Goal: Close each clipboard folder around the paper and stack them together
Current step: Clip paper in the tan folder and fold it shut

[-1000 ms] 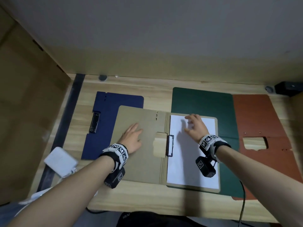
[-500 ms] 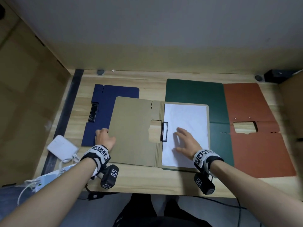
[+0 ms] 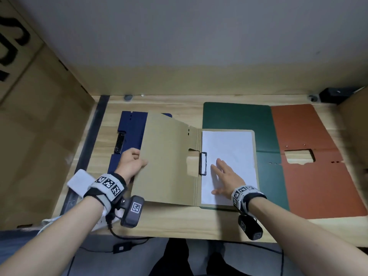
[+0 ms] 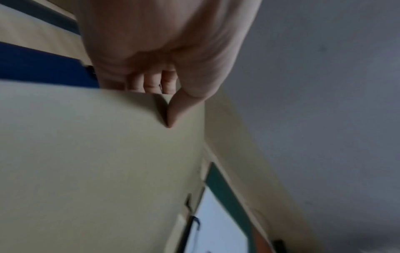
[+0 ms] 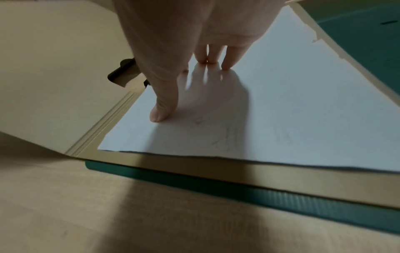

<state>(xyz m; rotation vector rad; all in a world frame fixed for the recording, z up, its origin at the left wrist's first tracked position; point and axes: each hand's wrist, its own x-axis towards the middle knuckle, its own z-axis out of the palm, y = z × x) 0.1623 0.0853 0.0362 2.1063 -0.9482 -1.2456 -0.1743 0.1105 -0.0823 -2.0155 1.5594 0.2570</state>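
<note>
The tan clipboard folder (image 3: 171, 160) lies open at the middle of the wooden desk (image 3: 179, 222), its right half resting on the green folder (image 3: 237, 116) and carrying the white paper (image 3: 229, 148) under the black clip (image 3: 203, 163). Your left hand (image 3: 130, 165) pinches the outer edge of the tan folder's left cover, thumb on the inner face and fingers curled behind it, and that cover is lifted off the blue folder (image 3: 129, 134) beneath. Your right hand (image 3: 226, 177) lies flat and spread on the paper, fingertips (image 5: 226, 65) pressing it down and gripping nothing. This looks like the closing step on the first folder. The next move likely calls for swinging the cover over the spine onto the sheet, so your right hand must slide clear before it lands while the paper stays square. The blue, green and red folder (image 3: 310, 136) all lie open and flat, so the stacking is not yet begun.
</note>
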